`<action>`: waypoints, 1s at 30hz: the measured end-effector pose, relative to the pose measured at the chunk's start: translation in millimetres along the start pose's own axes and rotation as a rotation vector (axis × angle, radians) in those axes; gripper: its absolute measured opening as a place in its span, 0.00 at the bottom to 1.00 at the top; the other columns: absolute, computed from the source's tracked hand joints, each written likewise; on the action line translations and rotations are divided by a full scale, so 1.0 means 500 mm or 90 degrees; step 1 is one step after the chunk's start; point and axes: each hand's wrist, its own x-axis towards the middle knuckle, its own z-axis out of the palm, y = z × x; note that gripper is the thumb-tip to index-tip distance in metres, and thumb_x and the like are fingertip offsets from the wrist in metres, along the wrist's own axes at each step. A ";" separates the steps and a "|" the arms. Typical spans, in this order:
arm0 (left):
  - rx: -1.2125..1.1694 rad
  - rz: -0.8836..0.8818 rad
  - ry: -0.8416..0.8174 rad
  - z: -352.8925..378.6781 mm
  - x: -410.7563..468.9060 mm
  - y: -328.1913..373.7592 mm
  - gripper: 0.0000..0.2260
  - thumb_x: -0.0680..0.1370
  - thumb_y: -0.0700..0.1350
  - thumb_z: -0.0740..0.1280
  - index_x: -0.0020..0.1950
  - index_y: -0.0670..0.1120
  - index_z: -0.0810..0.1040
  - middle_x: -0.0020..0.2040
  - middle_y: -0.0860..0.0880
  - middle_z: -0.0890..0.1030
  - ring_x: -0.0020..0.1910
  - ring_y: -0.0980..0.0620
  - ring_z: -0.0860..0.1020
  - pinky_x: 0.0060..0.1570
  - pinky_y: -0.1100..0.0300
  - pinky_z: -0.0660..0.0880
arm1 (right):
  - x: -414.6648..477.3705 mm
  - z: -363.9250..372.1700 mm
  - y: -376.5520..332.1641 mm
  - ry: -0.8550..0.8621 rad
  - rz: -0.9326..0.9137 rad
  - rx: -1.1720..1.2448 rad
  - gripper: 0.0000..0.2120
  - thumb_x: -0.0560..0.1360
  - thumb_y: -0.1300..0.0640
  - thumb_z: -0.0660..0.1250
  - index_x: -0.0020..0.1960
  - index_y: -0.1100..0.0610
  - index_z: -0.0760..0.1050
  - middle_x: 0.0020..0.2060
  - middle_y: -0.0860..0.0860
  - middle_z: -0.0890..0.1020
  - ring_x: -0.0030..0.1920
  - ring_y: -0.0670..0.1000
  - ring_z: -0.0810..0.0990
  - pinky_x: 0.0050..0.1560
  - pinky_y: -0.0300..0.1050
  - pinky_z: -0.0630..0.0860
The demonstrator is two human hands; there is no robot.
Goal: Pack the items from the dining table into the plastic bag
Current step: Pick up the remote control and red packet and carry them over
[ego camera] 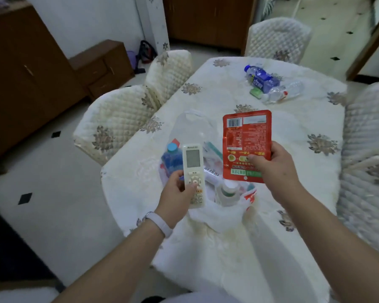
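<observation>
My left hand (176,190) grips a white remote control (193,169) upright above the left side of the clear plastic bag (219,213). My right hand (274,166) pinches a red printed pouch (246,141) by its lower edge above the bag's right side. Inside the bag lie a blue-capped bottle (172,159), a white bottle with a green band (227,192) and some flat packets. The bag sits on the dining table (293,136) under a white flowered cloth. At the far end lie a blue-labelled bottle (260,78), a clear bottle (282,92) and a small green item (256,92).
Quilted white chairs stand around the table: two on the left (118,119), one at the far end (276,38), and more on the right (368,149). Brown wooden cabinets (31,68) line the left wall. Pale tiled floor lies to the left.
</observation>
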 end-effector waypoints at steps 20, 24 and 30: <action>0.094 -0.182 -0.009 0.115 0.198 -0.096 0.10 0.80 0.40 0.64 0.56 0.54 0.73 0.51 0.55 0.80 0.52 0.53 0.79 0.53 0.54 0.77 | 0.175 0.057 0.148 -0.188 0.080 -0.241 0.12 0.74 0.56 0.68 0.56 0.47 0.74 0.47 0.46 0.83 0.45 0.46 0.82 0.48 0.46 0.79; 0.120 -0.171 -0.051 0.094 0.188 -0.117 0.11 0.80 0.40 0.63 0.59 0.54 0.75 0.52 0.55 0.83 0.49 0.61 0.81 0.52 0.62 0.79 | 0.209 0.113 0.155 -0.288 0.040 -0.337 0.07 0.73 0.56 0.68 0.51 0.52 0.75 0.44 0.50 0.81 0.45 0.51 0.81 0.46 0.47 0.77; 0.198 -0.165 -0.052 0.062 0.163 -0.149 0.10 0.79 0.47 0.65 0.56 0.62 0.77 0.53 0.60 0.83 0.53 0.60 0.80 0.55 0.57 0.76 | 0.244 0.184 0.180 -0.319 0.088 -0.393 0.14 0.74 0.54 0.66 0.59 0.50 0.70 0.47 0.48 0.81 0.44 0.47 0.82 0.44 0.46 0.81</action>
